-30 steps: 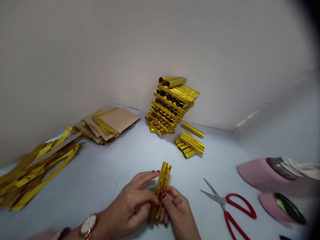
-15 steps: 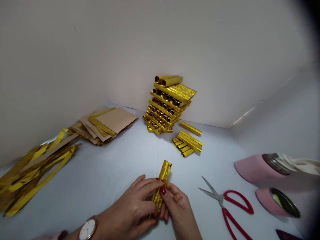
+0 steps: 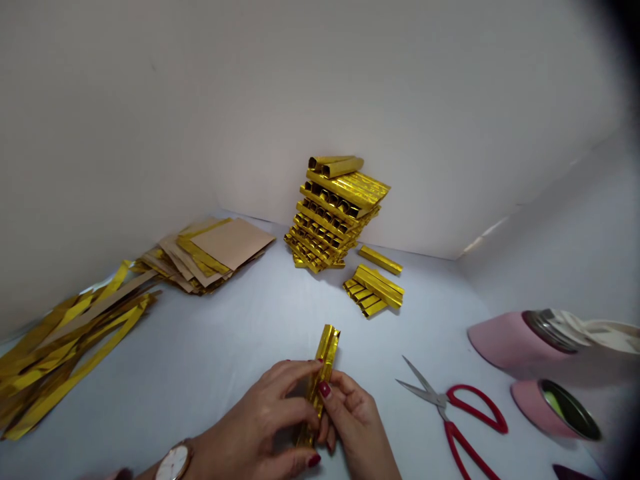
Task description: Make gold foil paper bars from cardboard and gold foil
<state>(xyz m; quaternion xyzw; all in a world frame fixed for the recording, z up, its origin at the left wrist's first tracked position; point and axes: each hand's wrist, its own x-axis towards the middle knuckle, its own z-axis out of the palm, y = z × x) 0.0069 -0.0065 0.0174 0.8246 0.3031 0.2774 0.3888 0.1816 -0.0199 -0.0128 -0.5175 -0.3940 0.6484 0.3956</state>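
Foil strip (image 3: 327, 343), clamped in your right hand (image 3: 353, 410), your left hand (image 3: 265, 413) touching it (grip unclear), sits between them, probably light, slick and easily creased, so pinch its long edges gently.

I'm seeing a pink bottle (image 3: 500, 341), white top (image 3: 597, 331), sitting on the table (image 3: 215, 353), right side. Pink cup (image 3: 533, 405) is sitting near it, showing green inside. Red-handled scissors (image 3: 441, 400) are lying open left of both. Pale wall (image 3: 150, 127) is standing behind.
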